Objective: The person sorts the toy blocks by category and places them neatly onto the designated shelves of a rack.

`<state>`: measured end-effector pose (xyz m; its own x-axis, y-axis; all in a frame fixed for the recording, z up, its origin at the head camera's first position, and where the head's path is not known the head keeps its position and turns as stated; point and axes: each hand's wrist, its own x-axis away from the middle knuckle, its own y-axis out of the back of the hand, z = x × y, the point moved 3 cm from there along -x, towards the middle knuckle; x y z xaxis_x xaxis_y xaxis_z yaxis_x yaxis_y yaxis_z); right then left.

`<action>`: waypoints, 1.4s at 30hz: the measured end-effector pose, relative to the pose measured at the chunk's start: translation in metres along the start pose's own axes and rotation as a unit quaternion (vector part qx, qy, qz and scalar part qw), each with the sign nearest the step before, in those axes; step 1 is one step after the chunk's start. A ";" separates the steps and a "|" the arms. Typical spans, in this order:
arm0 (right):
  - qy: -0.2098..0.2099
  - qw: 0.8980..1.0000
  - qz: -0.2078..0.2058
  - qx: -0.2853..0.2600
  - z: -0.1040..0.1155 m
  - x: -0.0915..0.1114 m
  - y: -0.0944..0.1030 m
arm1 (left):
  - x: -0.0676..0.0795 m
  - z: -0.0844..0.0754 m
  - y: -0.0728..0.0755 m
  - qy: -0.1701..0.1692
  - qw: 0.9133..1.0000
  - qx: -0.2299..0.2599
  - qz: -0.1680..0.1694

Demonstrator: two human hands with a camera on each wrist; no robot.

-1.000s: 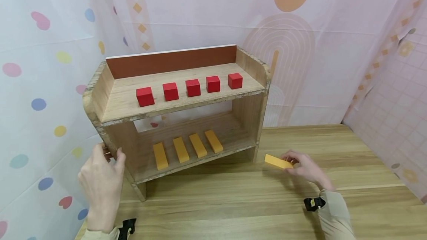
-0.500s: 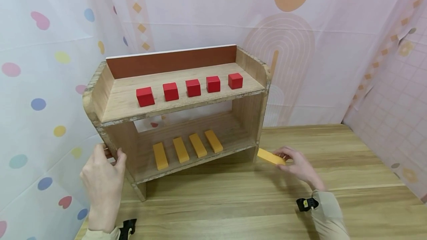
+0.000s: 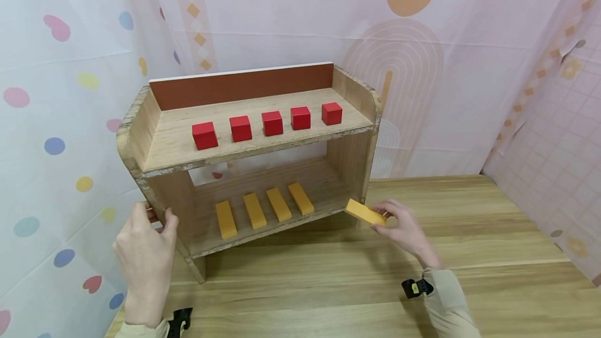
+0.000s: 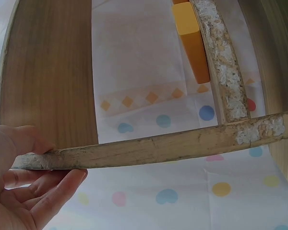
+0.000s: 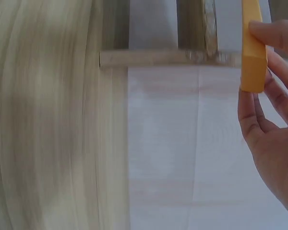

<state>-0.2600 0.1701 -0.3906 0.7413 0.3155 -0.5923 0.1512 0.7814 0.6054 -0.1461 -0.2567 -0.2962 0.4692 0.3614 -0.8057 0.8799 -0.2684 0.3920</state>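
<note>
My right hand (image 3: 401, 228) pinches one end of a yellow rectangular block (image 3: 365, 212). The block's far end overlaps the right front corner of the shelf's lower board in the head view. In the right wrist view the thumb lies on one side of the yellow block (image 5: 253, 62) and fingers on the other. My left hand (image 3: 146, 260) grips the left side panel of a small two-tier wooden shelf (image 3: 263, 156), its thumb and fingers on either side of the panel edge (image 4: 134, 152). Several yellow blocks (image 3: 255, 210) lie in a row on the lower board.
Several red cubes (image 3: 272, 123) stand in a row on the top board, in front of a brown back strip (image 3: 244, 86). The shelf stands on a wood-grain table (image 3: 305, 286). Patterned curtains (image 3: 469, 93) hang behind and at both sides.
My right hand has carried the yellow block leftward and slightly up, from over the table to the shelf's right front corner. The left hand keeps its grip on the side panel.
</note>
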 end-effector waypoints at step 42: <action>-0.061 0.994 -0.088 0.014 0.036 -0.034 -0.066 | 0.000 0.001 0.000 -0.005 1.000 -0.004 -0.004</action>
<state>-0.2710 0.0886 -0.3909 0.7755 0.1057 -0.6225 0.3030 0.8026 0.5138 -0.1465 -0.2577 -0.2967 0.4619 0.3538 -0.8133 0.8839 -0.2592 0.3892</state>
